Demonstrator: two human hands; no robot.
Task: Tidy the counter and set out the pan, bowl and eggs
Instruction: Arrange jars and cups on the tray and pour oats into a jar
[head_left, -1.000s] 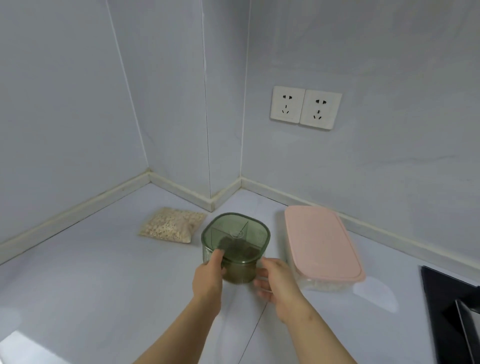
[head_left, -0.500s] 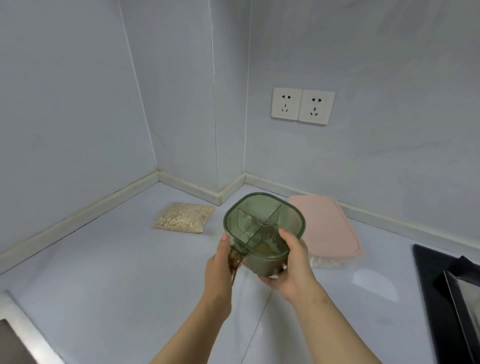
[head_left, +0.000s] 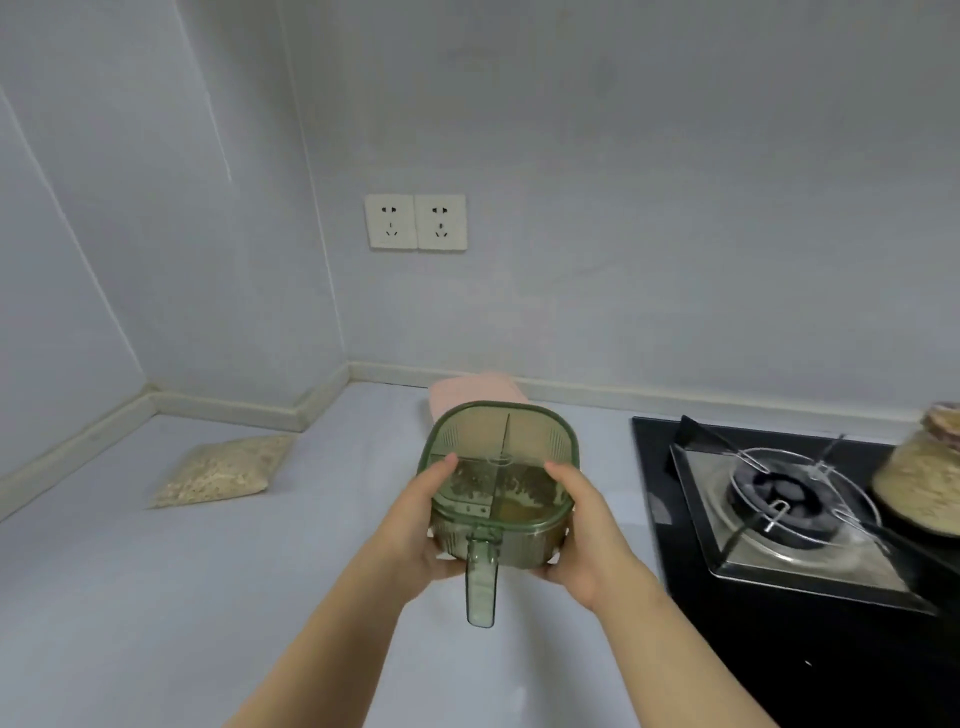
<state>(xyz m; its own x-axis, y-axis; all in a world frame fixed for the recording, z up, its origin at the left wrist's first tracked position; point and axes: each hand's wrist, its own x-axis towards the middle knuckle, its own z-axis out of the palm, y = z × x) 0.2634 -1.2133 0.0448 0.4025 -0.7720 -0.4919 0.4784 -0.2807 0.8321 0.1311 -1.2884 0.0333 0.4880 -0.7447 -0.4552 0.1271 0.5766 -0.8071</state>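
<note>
Green see-through plastic sits between both hands: the left hand (head_left: 415, 525) and the right hand (head_left: 582, 530) each curl round one side of the green tub (head_left: 501, 478), with thumbs on its rim. The tub is up in the air over the counter (head_left: 208, 571), near the right side where the black stove (head_left: 795, 499) begins. Its long handle (head_left: 482, 582) points back at the person. Thin walls split the inside into parts, and the near parts hold dark and brown bits. I think the tub is light and stiff, but its smooth sides could slip. I cannot tell if a lid is on, so it should stay flat or the bits may spill. Two hands on the sides is a safe hold; the handle would do for one hand. Behind the tub, by the counter's back edge, lies a pink box (head_left: 475, 387), mostly hidden. A clear bag of pale grains (head_left: 221, 470) lies toward the back left corner. A blurred jar (head_left: 919, 467) stands at the stove's far right. One second ago the tub sat on the counter just beside the pink box. Now it is lifted and turned, and much more of the stove shows.
</note>
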